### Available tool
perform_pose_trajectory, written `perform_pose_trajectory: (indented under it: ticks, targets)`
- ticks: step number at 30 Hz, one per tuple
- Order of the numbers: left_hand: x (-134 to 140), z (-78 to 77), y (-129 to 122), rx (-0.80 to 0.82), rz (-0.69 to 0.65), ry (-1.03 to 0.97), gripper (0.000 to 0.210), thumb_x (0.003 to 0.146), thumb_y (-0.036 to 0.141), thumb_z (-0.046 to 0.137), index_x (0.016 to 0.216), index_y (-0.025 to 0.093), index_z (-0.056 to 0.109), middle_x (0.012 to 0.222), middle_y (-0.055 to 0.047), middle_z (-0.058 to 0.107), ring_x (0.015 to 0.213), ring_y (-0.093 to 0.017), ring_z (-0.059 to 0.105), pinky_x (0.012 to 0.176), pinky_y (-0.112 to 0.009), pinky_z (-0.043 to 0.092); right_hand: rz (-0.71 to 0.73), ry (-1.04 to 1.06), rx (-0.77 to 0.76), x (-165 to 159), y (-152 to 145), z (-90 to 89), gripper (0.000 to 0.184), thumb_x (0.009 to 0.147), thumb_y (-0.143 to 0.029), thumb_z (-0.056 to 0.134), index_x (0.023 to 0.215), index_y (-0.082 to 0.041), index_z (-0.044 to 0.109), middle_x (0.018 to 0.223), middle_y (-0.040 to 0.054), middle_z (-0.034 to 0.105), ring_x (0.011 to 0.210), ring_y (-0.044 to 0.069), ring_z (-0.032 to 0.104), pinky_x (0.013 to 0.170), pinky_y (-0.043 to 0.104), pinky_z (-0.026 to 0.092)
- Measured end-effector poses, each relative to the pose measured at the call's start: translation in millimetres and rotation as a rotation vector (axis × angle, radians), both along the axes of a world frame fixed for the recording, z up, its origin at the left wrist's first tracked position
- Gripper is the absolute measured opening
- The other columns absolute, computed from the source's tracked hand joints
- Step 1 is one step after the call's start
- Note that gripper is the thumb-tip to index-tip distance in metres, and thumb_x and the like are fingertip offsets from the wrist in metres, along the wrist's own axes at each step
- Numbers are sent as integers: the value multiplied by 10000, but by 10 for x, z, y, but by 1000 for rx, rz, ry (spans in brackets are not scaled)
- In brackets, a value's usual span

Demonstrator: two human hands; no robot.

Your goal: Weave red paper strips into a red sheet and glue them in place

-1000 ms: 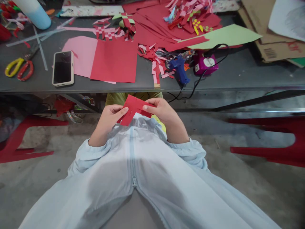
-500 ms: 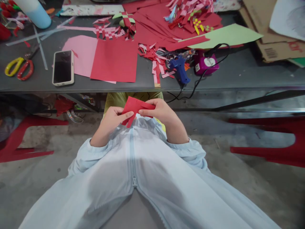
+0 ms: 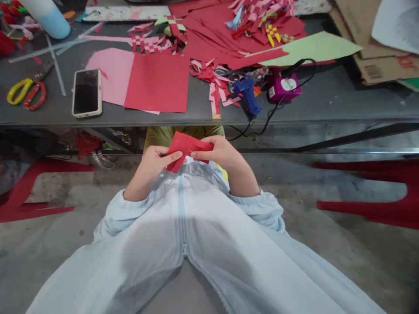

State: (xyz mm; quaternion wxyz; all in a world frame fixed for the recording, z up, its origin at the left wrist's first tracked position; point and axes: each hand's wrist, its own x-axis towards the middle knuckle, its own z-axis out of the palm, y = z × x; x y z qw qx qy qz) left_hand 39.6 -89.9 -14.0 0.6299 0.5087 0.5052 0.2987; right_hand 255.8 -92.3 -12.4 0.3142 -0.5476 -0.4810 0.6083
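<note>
Red paper, a small piece [image 3: 183, 141] with strip-like arms, sits between our two hands, above the lap and just off the near edge of the counter [image 3: 347, 104]; our left grip [image 3: 153, 165] pinches its left side, thumb on top, while our right grip [image 3: 221, 152] clasps the arm angling rightward. We judge the work to be partway: the piece is already divided into arms, one pointing down and one out to the right, but their ends look loose, and we see no second colour crossing them, unlike the checkered red-and-pink pieces [image 3: 152, 45] on the counter. Whether any layers are fastened, we cannot tell. The large red sheet [image 3: 157, 83] shows no cuts, and the glue gun [image 3: 246, 93] and scissors [image 3: 20, 91] lie out of hand
</note>
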Motion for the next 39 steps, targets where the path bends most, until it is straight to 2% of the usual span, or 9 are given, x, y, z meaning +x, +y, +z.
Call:
perform_pose_trajectory:
  ticks: [7,13,17,19,21,24,27,32,39]
  targets:
    - [23,64,-14,-50,7,-105,340,678,515,864,728,183,809,715,-65,775,613,-156,678,580,-253,525,-32,101,2,50,7,-37,302,561,-415,917,663,-202,730,601,4,664,536,123,534,507,271,407]
    - [78,69,-14,-7,201,-238,385,640,537,891,738,178,798,714,-74,777,634,-180,722,572,-263,566,-179,294,55,126,21,-135,362,517,-472,938,647,-207,728,571,-25,651,521,92,530,529,243,440]
    - [148,46,-33,6,282,-267,426,632,567,886,762,173,787,729,-75,780,654,-195,737,576,-275,580,-100,339,40,-14,-29,-187,359,531,-464,938,709,-200,773,670,-2,720,548,92,560,552,249,452]
    - [185,33,-44,31,295,-269,414,639,563,884,759,179,788,700,-54,767,637,-179,721,591,-273,580,-37,432,52,-147,-63,-190,383,551,-455,935,823,-221,799,767,10,757,693,140,656,687,290,518]
    - [215,17,-53,79,311,-268,383,648,546,885,732,186,785,681,-27,751,606,-142,682,587,-252,554,-72,522,100,-283,-86,-176,420,545,-476,934,854,-234,785,745,-9,733,726,146,653,713,295,516]
    - [235,-13,-60,161,331,-262,350,662,524,882,692,192,778,668,1,728,562,-93,605,555,-224,490,-238,521,110,-431,-97,-144,404,568,-531,904,725,-210,715,620,-40,635,554,90,503,541,256,403]
    - [238,-51,-67,194,307,-242,325,700,509,862,705,194,785,661,6,712,564,-88,578,551,-225,459,-366,509,82,-499,-91,-124,424,574,-541,893,665,-200,659,577,-52,583,510,68,430,495,247,337]
    - [238,-111,-78,200,274,-214,307,729,507,846,733,205,792,686,5,709,594,-90,576,571,-226,451,-461,553,56,-544,-92,-115,408,563,-522,898,671,-204,667,601,-46,619,546,81,526,514,232,404]
    - [238,-124,-76,212,273,-191,339,735,525,834,693,195,767,649,9,671,563,-88,530,542,-233,419,-486,624,89,-571,-112,-94,342,613,-455,893,671,-203,670,580,-62,595,512,67,503,529,226,472]
